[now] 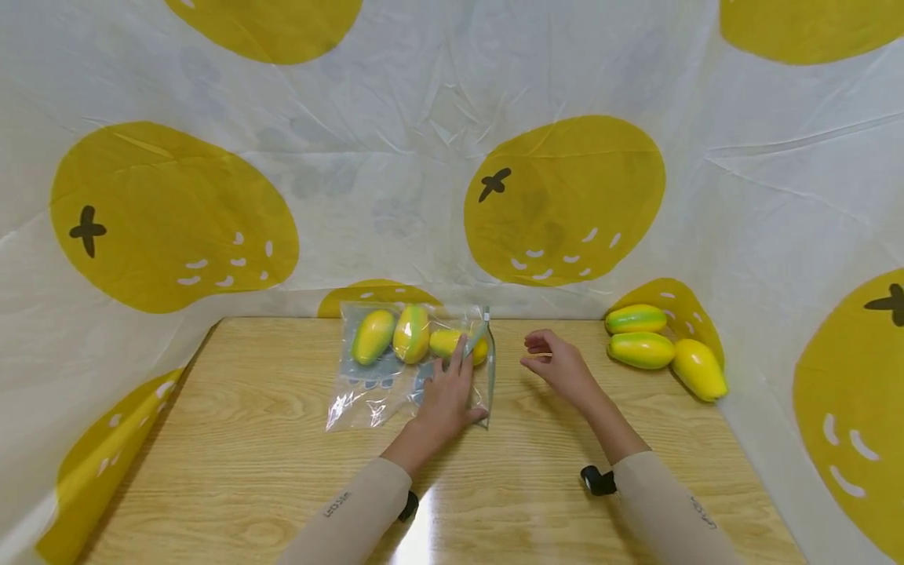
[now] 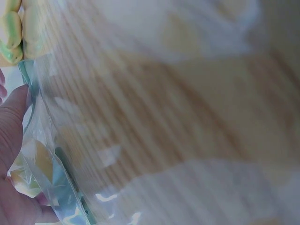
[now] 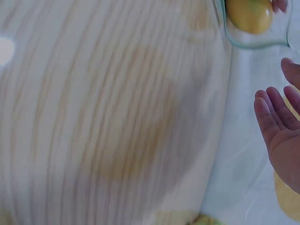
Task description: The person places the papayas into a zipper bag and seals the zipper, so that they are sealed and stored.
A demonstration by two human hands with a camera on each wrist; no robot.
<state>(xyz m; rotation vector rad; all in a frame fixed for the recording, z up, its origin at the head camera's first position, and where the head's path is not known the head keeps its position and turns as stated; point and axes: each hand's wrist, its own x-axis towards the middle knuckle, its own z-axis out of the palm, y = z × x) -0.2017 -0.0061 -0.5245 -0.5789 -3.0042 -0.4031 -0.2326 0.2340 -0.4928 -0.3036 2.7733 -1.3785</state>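
Observation:
A clear zip bag [image 1: 374, 396] with a grey-green zip strip lies on the table, its mouth facing right. Inside it are three yellow-green mangoes: one on the left [image 1: 373, 337], one in the middle [image 1: 411, 333], and one near the mouth [image 1: 445, 342], partly hidden by fingers. My left hand [image 1: 446, 399] rests on the bag's mouth end, fingers extended over the film and thumb out by the zip edge. The left wrist view shows that thumb [image 2: 14, 110] against the strip. Right of the mouth, my right hand [image 1: 561, 369] hovers with fingers loosely bent and nothing in them.
Three more mangoes sit at the table's back right corner: one behind [image 1: 636, 318], one in front [image 1: 640, 350] and one to the right [image 1: 698, 369]. A white cloth [image 1: 381, 212] printed with yellow fruit hangs round the wooden table [image 1: 268, 471].

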